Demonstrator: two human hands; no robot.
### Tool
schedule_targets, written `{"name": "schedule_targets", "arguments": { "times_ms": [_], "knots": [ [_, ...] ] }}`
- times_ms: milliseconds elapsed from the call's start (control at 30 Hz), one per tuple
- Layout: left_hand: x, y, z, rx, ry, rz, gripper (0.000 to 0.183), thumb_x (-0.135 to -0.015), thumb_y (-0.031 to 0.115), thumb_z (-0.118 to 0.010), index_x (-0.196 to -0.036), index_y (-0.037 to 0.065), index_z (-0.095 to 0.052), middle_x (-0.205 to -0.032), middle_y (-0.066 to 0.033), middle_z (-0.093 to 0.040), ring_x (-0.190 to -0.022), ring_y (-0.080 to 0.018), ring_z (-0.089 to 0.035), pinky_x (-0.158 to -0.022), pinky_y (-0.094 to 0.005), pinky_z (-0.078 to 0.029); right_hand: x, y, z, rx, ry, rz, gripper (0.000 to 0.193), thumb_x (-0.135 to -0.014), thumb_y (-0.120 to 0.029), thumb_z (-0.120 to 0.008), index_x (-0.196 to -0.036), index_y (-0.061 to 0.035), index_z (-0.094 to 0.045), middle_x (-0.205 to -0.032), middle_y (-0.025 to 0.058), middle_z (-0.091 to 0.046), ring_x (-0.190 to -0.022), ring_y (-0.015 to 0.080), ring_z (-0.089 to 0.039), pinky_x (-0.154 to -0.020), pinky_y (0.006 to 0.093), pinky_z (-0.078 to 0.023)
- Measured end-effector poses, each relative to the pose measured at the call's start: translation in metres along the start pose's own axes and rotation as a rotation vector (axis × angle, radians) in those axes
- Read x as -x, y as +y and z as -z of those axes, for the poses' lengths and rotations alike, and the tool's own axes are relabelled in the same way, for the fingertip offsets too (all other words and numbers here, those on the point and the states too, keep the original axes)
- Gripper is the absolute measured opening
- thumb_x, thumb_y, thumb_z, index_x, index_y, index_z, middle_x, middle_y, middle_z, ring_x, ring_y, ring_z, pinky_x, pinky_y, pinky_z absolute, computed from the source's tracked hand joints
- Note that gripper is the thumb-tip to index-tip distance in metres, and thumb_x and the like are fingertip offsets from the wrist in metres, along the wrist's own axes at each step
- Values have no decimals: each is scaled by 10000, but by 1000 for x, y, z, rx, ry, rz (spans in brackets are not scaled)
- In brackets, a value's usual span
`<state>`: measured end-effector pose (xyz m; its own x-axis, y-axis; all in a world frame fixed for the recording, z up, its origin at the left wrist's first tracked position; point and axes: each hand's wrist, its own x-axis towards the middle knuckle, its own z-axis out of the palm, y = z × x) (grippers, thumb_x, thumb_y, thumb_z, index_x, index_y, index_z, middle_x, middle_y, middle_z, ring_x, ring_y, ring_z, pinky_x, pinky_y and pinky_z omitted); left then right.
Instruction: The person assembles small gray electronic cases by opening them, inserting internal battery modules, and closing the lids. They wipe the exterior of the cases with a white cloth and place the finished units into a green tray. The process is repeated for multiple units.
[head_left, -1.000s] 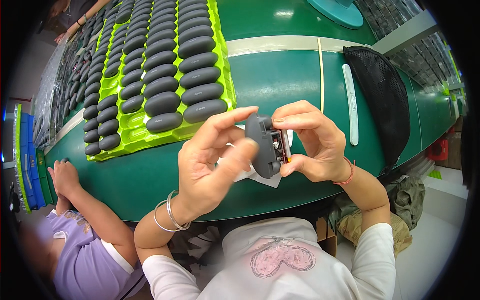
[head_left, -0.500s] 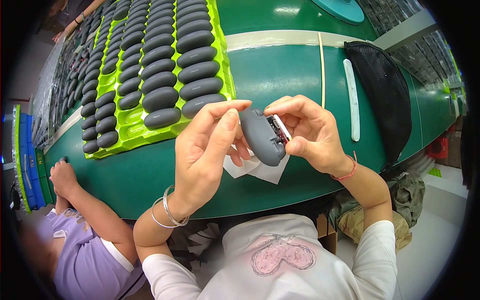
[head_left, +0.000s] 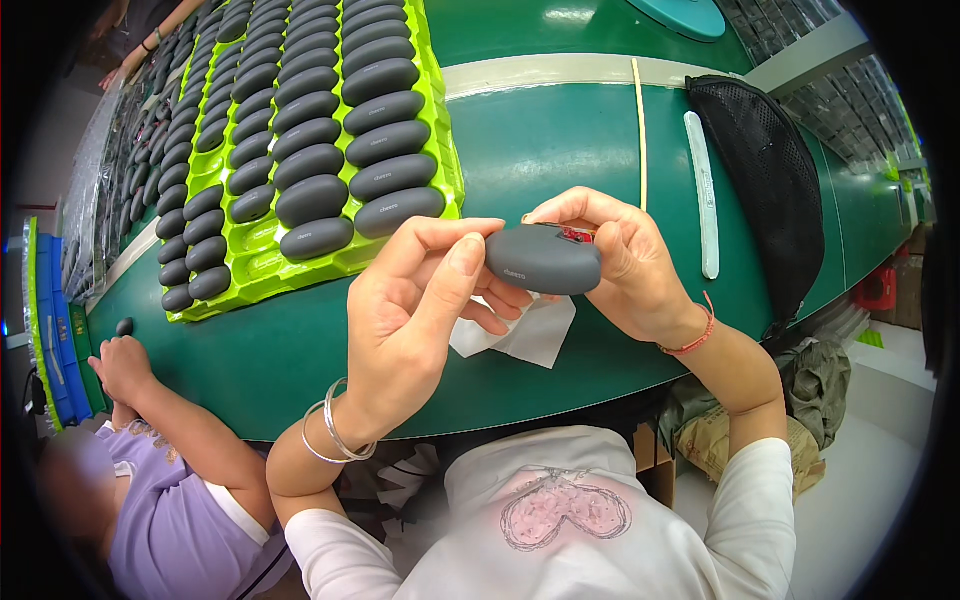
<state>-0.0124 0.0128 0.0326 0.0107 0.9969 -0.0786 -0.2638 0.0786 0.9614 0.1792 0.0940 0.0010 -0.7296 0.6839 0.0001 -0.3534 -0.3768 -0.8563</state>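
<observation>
A dark grey oval casing (head_left: 540, 262) hangs over the table between my hands, its smooth outer side toward me. At its top right, a bit of red part (head_left: 577, 235) shows inside. My left hand (head_left: 410, 300) pinches the casing's left end between thumb and fingertips. My right hand (head_left: 635, 265) grips its right end, with the index finger along the top edge and the thumb beside the red part. Most of the inside is turned away. Below the casing, a white sheet of paper (head_left: 540, 335) lies partly hidden by my left fingers.
A lime-green tray (head_left: 262, 240) with rows of dark oval casings stands at the left. Rightward lie a thin wooden stick (head_left: 640, 130), a white strip (head_left: 703, 200) and a black mesh pouch (head_left: 765, 190). A co-worker's hand (head_left: 122, 368) rests at the table's lower left beside a dark piece (head_left: 125, 327).
The casing has turned from nearly upright to lying level, so its outer side faces me and its open inside is mostly hidden. My left fingertips now meet its left end.
</observation>
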Motion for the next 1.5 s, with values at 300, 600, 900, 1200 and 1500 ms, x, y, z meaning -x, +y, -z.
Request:
{"name": "schedule_targets", "arguments": {
  "times_ms": [300, 600, 900, 1200, 1500],
  "knots": [
    [0, -1, -1, -74, -54, -143, 521, -882, -5, -638, -1345, -47, -403, -1128, -149, -606, -1009, -168, -613, -841, -284, -537, -6, -7, -5, 745, -57, 632, 467, -694, -64, -809, -1127, -21, -638, -1067, 153, -610, -919, 238, -595, -798, 327, -508],
    [-8, -13, 18, -184, -222, -344, 455, -754, -73, -729, -1175, -38, -561, -1155, -161, -607, -1045, -215, -616, -855, -324, -548, 3, 2, -13, 736, -44, 698, 520, -678, 66, -759, -1163, -1, -585, -1108, 149, -642, -991, 289, -626, -820, 356, -517],
    [-3, -14, 16, -250, -105, -388, 398, -708, -67, -766, -1076, -27, -621, -1035, -146, -664, -936, -205, -663, -819, -311, -557, 3, 1, -16, 752, 9, 648, 435, -682, 61, -770, -1088, -31, -646, -1053, 161, -604, -909, 246, -624, -762, 338, -539],
    [-4, -15, 22, -251, -102, -313, 432, -709, -45, -783, -1104, -28, -609, -1050, -133, -653, -956, -188, -651, -800, -315, -566, 2, 4, -12, 675, 11, 480, 407, -702, 11, -783, -1084, -17, -643, -998, 154, -633, -885, 231, -620, -744, 318, -510],
    [1, -21, 24, -231, -84, -251, 446, -697, -48, -788, -1104, -45, -605, -1086, -165, -654, -965, -209, -655, -828, -332, -553, 2, 2, -12, 771, -38, 527, 374, -716, 7, -772, -1074, -13, -663, -996, 153, -643, -865, 229, -628, -710, 316, -516]
  ]
}}
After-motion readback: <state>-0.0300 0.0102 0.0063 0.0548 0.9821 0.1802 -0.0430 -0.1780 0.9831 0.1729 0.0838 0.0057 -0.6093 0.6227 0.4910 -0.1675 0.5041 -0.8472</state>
